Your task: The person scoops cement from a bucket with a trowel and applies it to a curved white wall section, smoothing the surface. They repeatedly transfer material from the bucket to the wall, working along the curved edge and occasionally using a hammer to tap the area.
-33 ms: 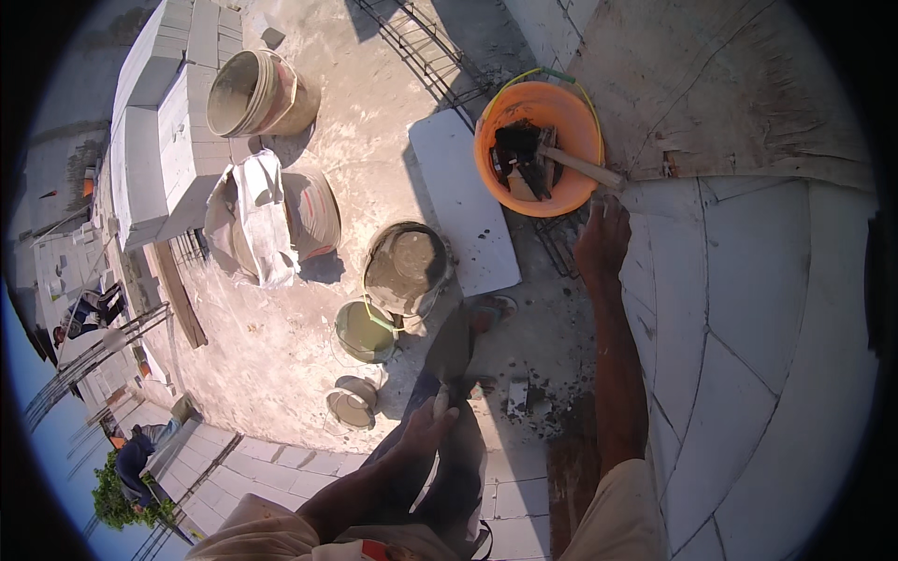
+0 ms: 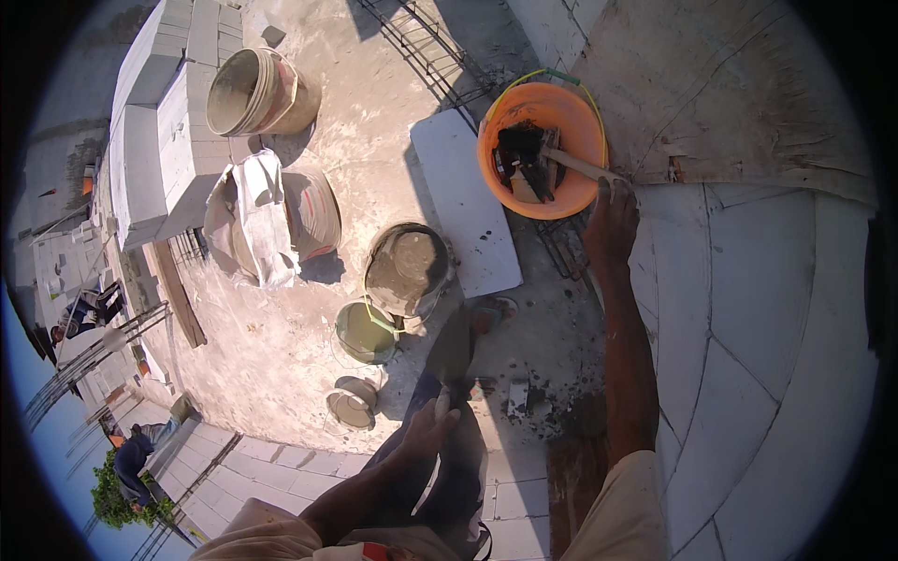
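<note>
My left hand point(image 2: 432, 425) is closed round the handle of a trowel point(image 2: 449, 351), its dull blade pointing up the view over my legs. At the upper right, an orange bucket point(image 2: 575, 136) holds dark tools and wood pieces, with a wooden handle point(image 2: 585, 166) sticking out over its rim. My right hand point(image 2: 613, 215) has its fingers curled at that handle's outer end. Beside this bucket lies a white board point(image 2: 472, 234). Left of it are a bucket of grey mortar point(image 2: 398, 266) and a smaller bucket of greenish water point(image 2: 363, 335).
A block wall point(image 2: 748, 309) runs along my right. Rebar cages point(image 2: 407, 42) lie on the floor. Further left are block stacks point(image 2: 164, 140), larger buckets point(image 2: 257, 93), sacking point(image 2: 267, 210), a small pail point(image 2: 351, 407) and two other workers point(image 2: 136, 463) point(image 2: 79, 318).
My right hand has moved slightly up and to the right, onto the wooden handle's end, and the orange bucket has shifted a little. My left hand is almost unmoved.
</note>
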The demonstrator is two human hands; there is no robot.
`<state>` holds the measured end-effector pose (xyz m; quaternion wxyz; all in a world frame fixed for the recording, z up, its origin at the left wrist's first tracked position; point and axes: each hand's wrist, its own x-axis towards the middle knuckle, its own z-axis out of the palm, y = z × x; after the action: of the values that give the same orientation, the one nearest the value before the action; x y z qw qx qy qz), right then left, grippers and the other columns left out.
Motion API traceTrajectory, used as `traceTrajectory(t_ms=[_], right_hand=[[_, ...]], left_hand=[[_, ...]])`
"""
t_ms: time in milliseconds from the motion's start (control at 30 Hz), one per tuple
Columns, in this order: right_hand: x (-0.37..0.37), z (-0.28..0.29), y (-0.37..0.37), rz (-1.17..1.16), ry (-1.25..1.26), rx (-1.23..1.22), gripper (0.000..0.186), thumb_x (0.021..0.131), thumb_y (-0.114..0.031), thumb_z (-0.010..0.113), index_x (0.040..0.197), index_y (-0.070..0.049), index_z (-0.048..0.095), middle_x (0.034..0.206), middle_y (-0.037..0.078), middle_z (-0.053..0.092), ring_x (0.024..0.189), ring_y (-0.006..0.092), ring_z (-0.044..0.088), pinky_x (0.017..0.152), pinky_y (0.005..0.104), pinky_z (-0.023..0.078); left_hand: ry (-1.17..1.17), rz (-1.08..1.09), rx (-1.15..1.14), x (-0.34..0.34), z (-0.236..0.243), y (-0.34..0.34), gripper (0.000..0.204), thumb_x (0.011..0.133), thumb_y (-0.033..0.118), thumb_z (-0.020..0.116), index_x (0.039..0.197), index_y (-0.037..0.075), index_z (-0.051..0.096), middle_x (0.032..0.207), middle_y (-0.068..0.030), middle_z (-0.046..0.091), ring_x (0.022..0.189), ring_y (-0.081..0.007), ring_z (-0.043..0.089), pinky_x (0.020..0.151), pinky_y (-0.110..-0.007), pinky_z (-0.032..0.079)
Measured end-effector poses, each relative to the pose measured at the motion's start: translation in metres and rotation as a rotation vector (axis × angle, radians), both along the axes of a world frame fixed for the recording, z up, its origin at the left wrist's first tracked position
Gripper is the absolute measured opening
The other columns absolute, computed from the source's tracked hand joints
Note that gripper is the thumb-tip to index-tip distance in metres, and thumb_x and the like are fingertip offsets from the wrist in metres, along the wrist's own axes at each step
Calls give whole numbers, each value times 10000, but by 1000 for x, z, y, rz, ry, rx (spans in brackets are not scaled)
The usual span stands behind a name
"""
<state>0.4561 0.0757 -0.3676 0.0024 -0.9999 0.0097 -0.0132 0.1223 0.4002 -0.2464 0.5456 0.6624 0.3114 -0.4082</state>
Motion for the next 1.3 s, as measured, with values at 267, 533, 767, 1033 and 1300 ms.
traceTrajectory(t_ms=[267,533,767,1033,1300], right_hand=[[70,-49,10,-97,395,-137,289,888,-141,647,1137,2,610,1059,198,670,1107,367,628,883,480,535],[51,28,21,-427,746,303,351,891,-181,631,1165,31,578,1064,214,694,983,382,707,866,481,551],[-50,97,34,-462,255,547,428,835,-140,661,1218,29,573,1067,257,683,1012,399,690,872,496,524],[-269,275,119,-651,314,1251,445,769,-207,718,1147,-16,580,854,144,633,789,208,622,734,378,511],[-501,355,171,-1024,153,1073,383,808,-279,708,1124,-81,622,915,173,686,847,384,689,745,441,548]], left_hand=[[168,-20,146,9,-16,10,485,932,436,636,1071,-24,577,875,-185,677,816,-299,694,709,-415,529],[143,-71,164,21,-2,10,455,922,406,611,1157,17,587,1028,-252,629,944,-416,647,811,-495,510],[-195,-363,109,-4,-29,36,474,883,397,653,1099,-22,604,979,-254,645,904,-374,654,779,-459,514],[34,-367,-83,23,-82,82,315,912,365,688,943,77,565,757,-82,607,685,-194,616,590,-358,481],[-828,-1917,-150,103,-72,71,302,744,346,771,879,131,607,659,-48,582,619,-261,616,603,-407,511]])
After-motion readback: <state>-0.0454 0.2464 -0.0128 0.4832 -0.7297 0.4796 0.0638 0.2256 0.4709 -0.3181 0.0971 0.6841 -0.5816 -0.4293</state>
